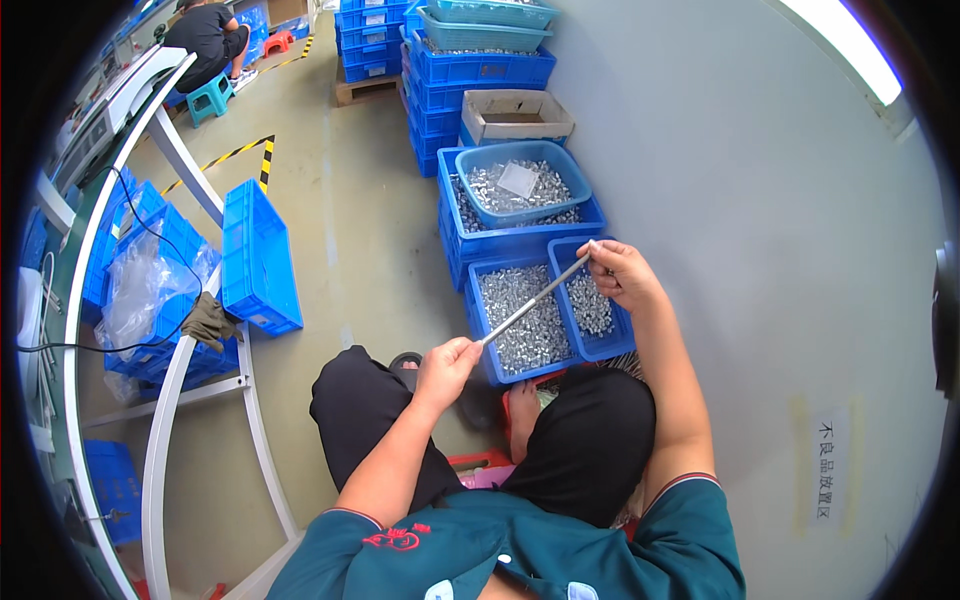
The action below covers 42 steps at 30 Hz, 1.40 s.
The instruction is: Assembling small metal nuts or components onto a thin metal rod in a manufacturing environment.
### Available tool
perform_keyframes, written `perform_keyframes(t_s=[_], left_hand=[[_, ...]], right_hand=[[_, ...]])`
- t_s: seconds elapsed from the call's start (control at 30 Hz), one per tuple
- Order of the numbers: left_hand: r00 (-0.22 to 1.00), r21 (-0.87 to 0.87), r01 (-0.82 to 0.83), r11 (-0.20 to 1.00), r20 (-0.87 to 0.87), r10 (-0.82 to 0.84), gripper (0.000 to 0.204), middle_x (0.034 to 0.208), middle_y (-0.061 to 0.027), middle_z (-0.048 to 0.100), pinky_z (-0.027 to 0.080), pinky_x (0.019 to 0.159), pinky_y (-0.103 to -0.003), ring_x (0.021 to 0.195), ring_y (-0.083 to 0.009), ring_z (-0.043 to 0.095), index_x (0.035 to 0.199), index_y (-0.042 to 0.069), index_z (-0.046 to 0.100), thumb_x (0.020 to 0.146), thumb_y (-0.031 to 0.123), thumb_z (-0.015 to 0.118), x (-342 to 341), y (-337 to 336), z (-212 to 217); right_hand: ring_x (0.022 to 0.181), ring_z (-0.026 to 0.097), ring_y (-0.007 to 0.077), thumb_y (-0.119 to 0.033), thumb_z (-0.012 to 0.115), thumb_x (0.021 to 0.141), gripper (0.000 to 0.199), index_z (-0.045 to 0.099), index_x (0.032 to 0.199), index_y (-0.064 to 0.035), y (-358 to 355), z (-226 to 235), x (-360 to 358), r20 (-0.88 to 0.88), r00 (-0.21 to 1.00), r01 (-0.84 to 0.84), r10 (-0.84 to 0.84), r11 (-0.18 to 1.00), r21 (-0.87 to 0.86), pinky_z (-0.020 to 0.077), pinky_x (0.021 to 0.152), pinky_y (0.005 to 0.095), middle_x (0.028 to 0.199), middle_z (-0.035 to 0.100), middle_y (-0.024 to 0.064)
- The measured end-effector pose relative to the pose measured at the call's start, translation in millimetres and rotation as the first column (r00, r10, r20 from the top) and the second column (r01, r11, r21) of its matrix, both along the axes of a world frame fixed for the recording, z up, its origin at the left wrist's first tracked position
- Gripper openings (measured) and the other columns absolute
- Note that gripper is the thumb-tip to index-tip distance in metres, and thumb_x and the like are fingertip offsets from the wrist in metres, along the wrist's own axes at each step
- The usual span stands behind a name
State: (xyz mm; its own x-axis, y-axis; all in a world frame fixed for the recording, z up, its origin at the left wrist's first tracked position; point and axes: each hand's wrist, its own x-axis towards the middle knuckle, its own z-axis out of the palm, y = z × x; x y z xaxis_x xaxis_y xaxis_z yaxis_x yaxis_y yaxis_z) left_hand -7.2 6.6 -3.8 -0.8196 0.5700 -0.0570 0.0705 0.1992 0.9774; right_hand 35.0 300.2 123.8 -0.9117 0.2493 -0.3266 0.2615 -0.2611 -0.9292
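Above two blue bins of small metal parts on the floor, a thin metal rod is held slantwise, its lower end gripped by the left hand, its upper end pinched by the right hand.

**Rod held over bins**

A thin, straight grey metal rod is held at both ends, slanting from lower left to upper right. Its lower end is pinched in the left hand, its upper end in the right hand. It is carried above two blue bins filled with small silvery parts.
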Motion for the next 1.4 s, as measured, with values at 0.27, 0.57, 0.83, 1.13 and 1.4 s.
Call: perform_keyframes(t_s=[0.27,0.57,0.83,1.13,1.4], left_hand=[[0.997,0.16,-0.033,0.987,0.069,0.022,0.029,0.057,0.0055,0.045,0.032,0.048,-0.022,0.054,-0.0034,0.039,0.072,0.002,0.056,0.089,0.025,0.054,4.8,12.7,4.1],[0.963,0.229,-0.073,0.971,0.27,0.009,0.028,0.057,0.0064,0.042,0.029,0.048,-0.021,0.054,-0.0024,0.035,0.069,0.004,0.053,0.09,0.023,0.053,-0.9,18.2,1.6],[0.973,0.189,-0.063,0.98,0.23,0.018,0.029,0.057,0.0069,0.042,0.028,0.046,-0.021,0.052,-0.0021,0.034,0.069,0.004,0.054,0.09,0.024,0.053,0.4,9.9,8.0],[0.986,0.184,-0.016,0.983,0.168,-0.015,0.029,0.054,0.0068,0.041,0.028,0.046,-0.022,0.051,-0.0019,0.034,0.07,0.003,0.055,0.089,0.025,0.054,2.2,2.8,4.9],[0.989,0.137,0.011,0.99,0.146,-0.031,0.028,0.06,0.0065,0.042,0.031,0.051,-0.021,0.057,-0.0029,0.036,0.07,0.003,0.056,0.089,0.023,0.055,1.3,-0.3,5.3]], right_hand=[[0.043,0.031,0.001,-0.02,0.061,0.085,0.02,0.061,0.094,-0.0015,-26.9,-2.6,-6.8,0.022,1.0,0.004,-0.006,0.998,0.063,0.0209,0.037,0.0164,0.06,0.041,-0.0055],[0.05,0.034,0.0041,-0.011,0.046,0.089,0.026,0.055,0.109,0.0031,-41.5,-16.1,-5.7,0.246,0.942,-0.174,0.227,0.96,-0.219,0.0224,0.039,0.0167,0.073,0.049,0.0028],[0.047,0.035,0.0039,-0.016,0.053,0.089,0.014,0.051,0.094,-0.0032,-3.5,-25.5,-2.6,0.025,1.0,0.014,-0.004,0.911,-0.412,0.0269,0.038,0.016,0.074,0.051,0.0041],[0.045,0.032,0.0037,-0.034,0.056,0.088,0.026,0.054,0.09,-0.0081,3.4,-31.5,-9.6,-0.023,0.997,0.05,-0.077,0.826,-0.562,0.0204,0.035,0.0153,0.064,0.044,-0.0019],[0.049,0.034,0.0041,-0.022,0.059,0.086,0.019,0.056,0.087,-0.0039,-4.7,-21.3,-11.7,-0.079,0.994,0.029,-0.073,0.888,-0.459,0.023,0.036,0.0154,0.066,0.044,-0.0013]])
